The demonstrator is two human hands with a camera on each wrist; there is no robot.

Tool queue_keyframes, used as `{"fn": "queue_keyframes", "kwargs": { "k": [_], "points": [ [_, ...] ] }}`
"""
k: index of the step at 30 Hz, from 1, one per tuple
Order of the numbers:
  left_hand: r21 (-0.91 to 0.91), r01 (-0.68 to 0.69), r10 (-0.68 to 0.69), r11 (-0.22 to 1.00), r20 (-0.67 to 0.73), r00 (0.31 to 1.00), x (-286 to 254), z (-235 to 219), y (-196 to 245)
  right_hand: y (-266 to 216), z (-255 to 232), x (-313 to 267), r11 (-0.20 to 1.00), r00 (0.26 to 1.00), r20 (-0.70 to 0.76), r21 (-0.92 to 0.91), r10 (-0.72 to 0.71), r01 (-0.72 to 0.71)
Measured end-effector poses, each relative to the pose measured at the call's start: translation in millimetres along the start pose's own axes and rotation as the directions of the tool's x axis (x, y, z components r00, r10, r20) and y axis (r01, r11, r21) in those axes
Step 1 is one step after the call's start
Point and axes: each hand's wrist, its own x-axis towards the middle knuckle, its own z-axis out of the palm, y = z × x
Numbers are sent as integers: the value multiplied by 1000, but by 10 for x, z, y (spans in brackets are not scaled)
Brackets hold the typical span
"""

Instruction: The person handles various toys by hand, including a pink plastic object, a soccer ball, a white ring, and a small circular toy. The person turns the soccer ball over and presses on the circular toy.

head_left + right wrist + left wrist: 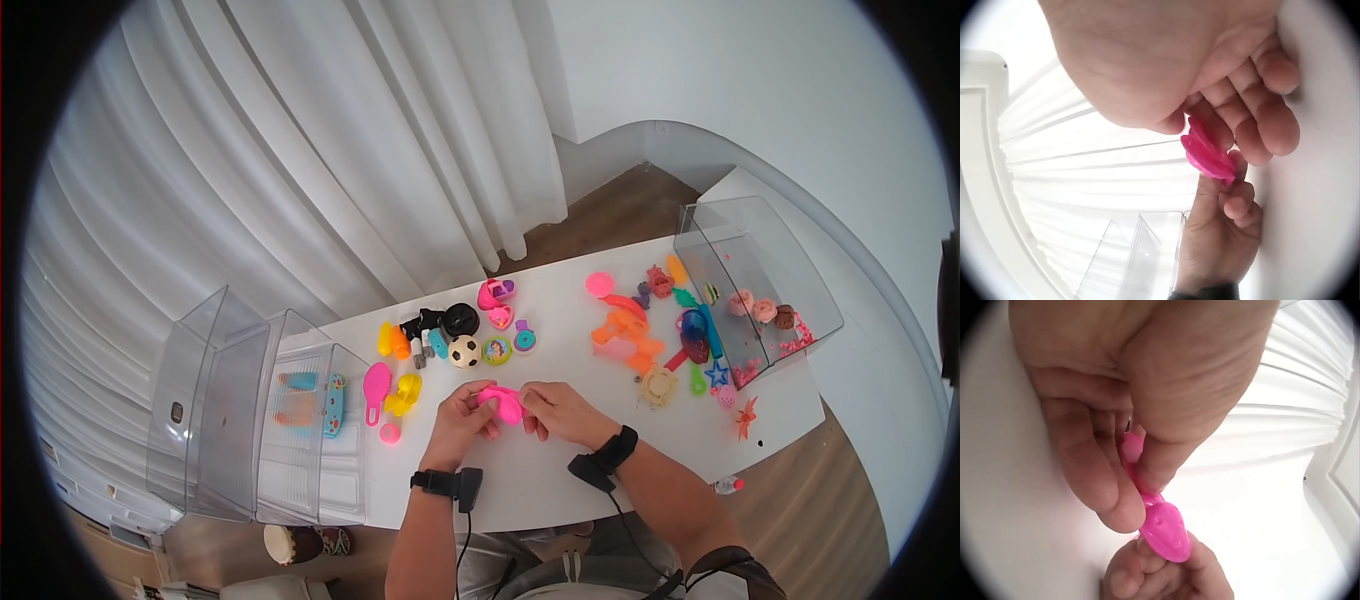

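Note:
Both hands meet over the white table near its front edge, around a bright pink plastic toy (pixel 503 402) with a smooth, rounded end. My left hand (pixel 462 420) pinches one side of it between thumb and fingers. From the other side my right hand (pixel 565 410) grips it by thumb and forefinger. An oval tip of the pink toy (pixel 1166 532) shows below the fingers in the left wrist view. Seen from the right wrist, the pink toy (pixel 1207 152) has two flap-like layers; its exact kind I cannot tell.
Left of the hands are a pink hand mirror (pixel 376 385), yellow toy (pixel 404 395) and soccer ball (pixel 464 352). Clear bins (pixel 290 440) stand farther left. To the right lie orange toys (pixel 628 332) and a blue star (pixel 716 374), beside a clear box (pixel 790 240).

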Motion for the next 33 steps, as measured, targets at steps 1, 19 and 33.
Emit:
{"fn": "queue_keyframes", "kwargs": {
  "k": [1,19,33],
  "points": [
    [29,19,-19,999,12,1000,5,2,3,-35,13,-10,1000,1000,0,0,0,0],
    [-25,17,-18,1000,-8,1000,-47,-37,-18,-91,19,-19,992,968,-240,120,75,-48],
    [88,60,-60,994,-3,998,29,-62,-51,-89,8,-17,999,999,-46,-30,16,-18]
  ]
}}
